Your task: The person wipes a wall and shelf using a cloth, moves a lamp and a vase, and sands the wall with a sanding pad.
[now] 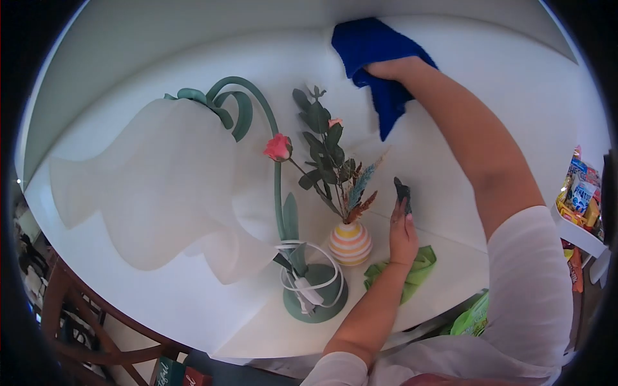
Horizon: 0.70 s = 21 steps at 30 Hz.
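Observation:
My right hand (391, 68) reaches far forward, with a blue cloth (373, 48) over and under its fingers, against the white surface. One corner of the cloth hangs toward me. Closer in, my left hand (404, 239) is raised beside the striped vase (351, 244), its fingers round a small dark object (402, 196) whose kind I cannot make out. A crumpled green cloth (421, 273) lies just behind my left wrist. The vase is round, in pink, yellow and white bands, and holds leafy stems, dried sprigs and a pink rose (279, 148).
A flower-shaped lamp with a large pale shade (154, 186) covers the left side. Its green base (315, 293) carries a coiled white cord (311, 291). Snack packets (580, 196) fill a white rack at right. A wooden chair (96, 328) stands at lower left.

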Each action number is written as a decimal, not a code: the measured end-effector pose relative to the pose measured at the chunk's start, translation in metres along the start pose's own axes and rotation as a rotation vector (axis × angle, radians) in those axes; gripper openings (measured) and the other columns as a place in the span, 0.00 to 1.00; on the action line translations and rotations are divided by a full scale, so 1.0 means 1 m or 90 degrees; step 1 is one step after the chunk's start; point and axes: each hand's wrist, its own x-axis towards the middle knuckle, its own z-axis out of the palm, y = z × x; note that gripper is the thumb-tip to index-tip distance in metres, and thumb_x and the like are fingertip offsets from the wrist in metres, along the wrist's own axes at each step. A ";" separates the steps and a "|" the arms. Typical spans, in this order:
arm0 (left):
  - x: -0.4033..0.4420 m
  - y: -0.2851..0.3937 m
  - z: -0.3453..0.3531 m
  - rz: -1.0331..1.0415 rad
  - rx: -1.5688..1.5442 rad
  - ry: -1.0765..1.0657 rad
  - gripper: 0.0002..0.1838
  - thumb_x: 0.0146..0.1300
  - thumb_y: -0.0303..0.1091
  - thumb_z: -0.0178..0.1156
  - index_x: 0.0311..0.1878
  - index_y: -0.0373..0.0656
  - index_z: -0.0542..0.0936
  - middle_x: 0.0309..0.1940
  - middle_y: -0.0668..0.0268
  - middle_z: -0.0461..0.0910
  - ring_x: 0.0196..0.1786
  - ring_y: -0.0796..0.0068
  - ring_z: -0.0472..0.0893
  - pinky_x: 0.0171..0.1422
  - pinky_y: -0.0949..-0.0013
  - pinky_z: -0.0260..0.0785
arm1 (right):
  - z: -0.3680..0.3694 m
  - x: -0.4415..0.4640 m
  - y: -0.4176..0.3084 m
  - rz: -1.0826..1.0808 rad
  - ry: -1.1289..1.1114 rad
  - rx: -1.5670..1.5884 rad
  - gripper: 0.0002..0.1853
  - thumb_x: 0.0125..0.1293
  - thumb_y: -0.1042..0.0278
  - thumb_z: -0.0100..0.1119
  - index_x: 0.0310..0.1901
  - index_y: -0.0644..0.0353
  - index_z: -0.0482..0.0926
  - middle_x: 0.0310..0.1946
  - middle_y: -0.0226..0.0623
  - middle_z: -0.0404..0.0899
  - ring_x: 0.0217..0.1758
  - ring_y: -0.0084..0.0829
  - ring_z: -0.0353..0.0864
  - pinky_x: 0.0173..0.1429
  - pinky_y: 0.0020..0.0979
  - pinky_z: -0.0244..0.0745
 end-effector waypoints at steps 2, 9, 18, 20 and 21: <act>0.000 -0.001 0.000 0.016 0.006 -0.006 0.21 0.68 0.35 0.38 0.60 0.35 0.64 0.61 0.43 0.60 0.63 0.48 0.62 0.66 0.59 0.55 | 0.034 0.008 0.003 0.170 -0.123 0.202 0.18 0.60 0.56 0.48 0.45 0.57 0.77 0.45 0.43 0.78 0.47 0.37 0.76 0.52 0.33 0.70; -0.003 0.008 -0.005 -0.008 -0.015 0.030 0.22 0.68 0.34 0.38 0.60 0.30 0.63 0.61 0.42 0.60 0.63 0.48 0.62 0.66 0.60 0.54 | 0.001 -0.079 -0.046 -0.125 -0.006 0.136 0.15 0.57 0.65 0.53 0.45 0.59 0.76 0.46 0.42 0.76 0.50 0.39 0.73 0.55 0.34 0.68; -0.002 0.005 -0.006 0.018 0.006 0.058 0.22 0.68 0.35 0.37 0.60 0.29 0.63 0.61 0.42 0.60 0.63 0.47 0.62 0.67 0.60 0.52 | 0.033 -0.200 -0.055 0.084 -0.156 0.469 0.11 0.58 0.68 0.51 0.42 0.61 0.74 0.42 0.43 0.75 0.47 0.37 0.74 0.53 0.34 0.67; 0.000 0.008 -0.008 0.062 0.030 0.040 0.23 0.68 0.35 0.37 0.60 0.29 0.63 0.61 0.43 0.61 0.64 0.49 0.61 0.67 0.61 0.51 | 0.056 -0.229 -0.053 0.082 -0.168 0.419 0.14 0.60 0.67 0.50 0.47 0.60 0.72 0.45 0.44 0.73 0.50 0.37 0.72 0.56 0.34 0.65; 0.002 0.014 -0.010 0.088 0.041 0.029 0.23 0.69 0.36 0.37 0.60 0.28 0.62 0.61 0.44 0.61 0.64 0.51 0.61 0.67 0.63 0.50 | 0.073 -0.246 -0.051 0.064 -0.172 0.378 0.15 0.61 0.66 0.49 0.50 0.60 0.71 0.47 0.44 0.72 0.52 0.37 0.71 0.58 0.33 0.64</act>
